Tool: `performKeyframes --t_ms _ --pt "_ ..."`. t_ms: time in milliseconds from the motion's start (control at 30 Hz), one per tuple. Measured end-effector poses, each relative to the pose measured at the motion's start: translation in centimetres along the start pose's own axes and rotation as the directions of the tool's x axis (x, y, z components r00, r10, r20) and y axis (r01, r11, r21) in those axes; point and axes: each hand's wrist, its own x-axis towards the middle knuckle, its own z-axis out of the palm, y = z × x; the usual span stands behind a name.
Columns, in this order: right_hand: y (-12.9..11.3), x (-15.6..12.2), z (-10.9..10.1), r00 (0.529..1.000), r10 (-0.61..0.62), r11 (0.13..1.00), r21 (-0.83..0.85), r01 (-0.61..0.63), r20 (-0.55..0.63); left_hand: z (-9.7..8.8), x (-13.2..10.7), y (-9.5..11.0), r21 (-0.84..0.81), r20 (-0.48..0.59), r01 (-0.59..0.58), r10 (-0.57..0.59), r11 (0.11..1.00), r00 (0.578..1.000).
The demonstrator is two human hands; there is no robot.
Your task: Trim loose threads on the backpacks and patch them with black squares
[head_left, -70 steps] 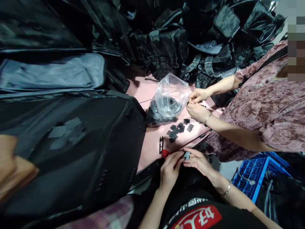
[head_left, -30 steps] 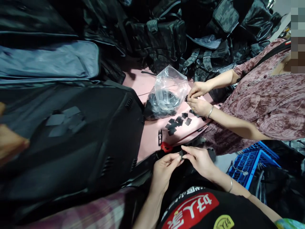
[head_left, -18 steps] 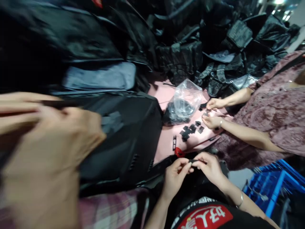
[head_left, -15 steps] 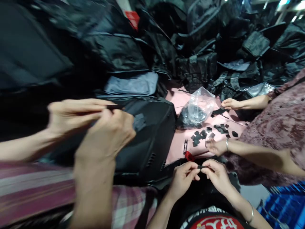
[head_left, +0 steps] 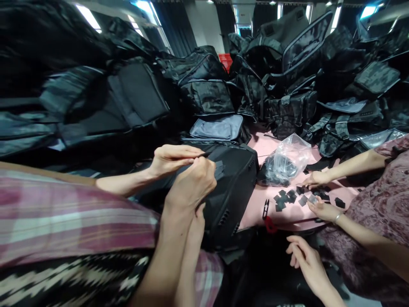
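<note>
My right hand hovers low over my dark lap, fingers apart, with nothing visible in it. My left forearm reaches up toward a large black bag; its hand is hidden behind a co-worker's hand. That co-worker, in a plaid sleeve, has both hands on the bag's top and pinches a thin dark piece with the other hand. Small black patches lie scattered on the pink table.
A clear plastic bag of dark parts sits on the table. Thread snips and a red item lie near its front edge. A second person in a floral top has hands among the patches. Dark bags are piled behind.
The view has swung up and left. My hands have come apart from the small black piece they pinched; the left arm has reached toward the bag, and the right hand has dropped low.
</note>
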Motion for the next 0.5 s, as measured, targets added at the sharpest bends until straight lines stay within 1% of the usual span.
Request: performKeyframes --t_ms 33,67,133,167,200,267,300,333,400,467,500 --pt "0.6 -0.1 -0.1 1.000 0.019 1.000 0.005 -0.019 0.004 0.2 -0.7 0.2 0.093 -0.042 -0.014 0.018 0.996 0.999" --pt "1.2 -0.1 -0.1 0.999 0.037 0.999 0.008 -0.037 0.010 0.7 -2.1 0.7 0.128 -0.064 -0.007 0.015 0.992 0.998" --pt "2.0 -0.1 -0.1 0.998 0.062 0.998 0.001 -0.062 0.024 2.6 -6.3 2.1 0.168 -0.076 0.000 0.013 0.986 0.997" --pt "2.2 0.0 -0.2 0.997 0.071 0.997 -0.012 -0.070 0.033 3.7 -8.5 2.9 0.171 -0.035 -0.021 0.027 0.985 0.999" --pt "2.5 0.1 -0.2 0.996 0.077 0.997 -0.027 -0.076 0.039 4.9 -10.5 3.8 0.139 0.021 -0.025 0.022 0.990 1.000" --pt "2.8 0.4 -0.3 0.995 0.086 0.995 -0.047 -0.084 0.054 7.1 -13.8 5.1 0.034 0.152 0.024 -0.029 0.999 0.988" --pt "2.9 0.8 -0.4 0.994 0.090 0.995 -0.046 -0.087 0.062 8.0 -14.9 5.6 -0.031 0.245 0.063 -0.054 0.998 0.968" --pt "3.0 1.2 -0.6 0.994 0.092 0.995 -0.039 -0.089 0.066 8.8 -15.9 5.9 -0.092 0.350 0.109 -0.070 0.990 0.934" --pt "2.8 2.5 -0.9 0.995 0.086 0.996 -0.008 -0.086 0.049 9.9 -17.5 6.1 -0.176 0.535 0.204 -0.081 0.963 0.841" --pt "2.2 4.7 -1.3 0.998 0.063 0.998 0.033 -0.062 -0.022 10.5 -18.6 6.0 -0.225 0.646 0.289 -0.080 0.930 0.759" --pt "1.7 6.2 -1.5 0.996 0.044 0.998 0.055 -0.039 -0.078 10.5 -19.0 6.0 -0.240 0.677 0.331 -0.088 0.913 0.731"
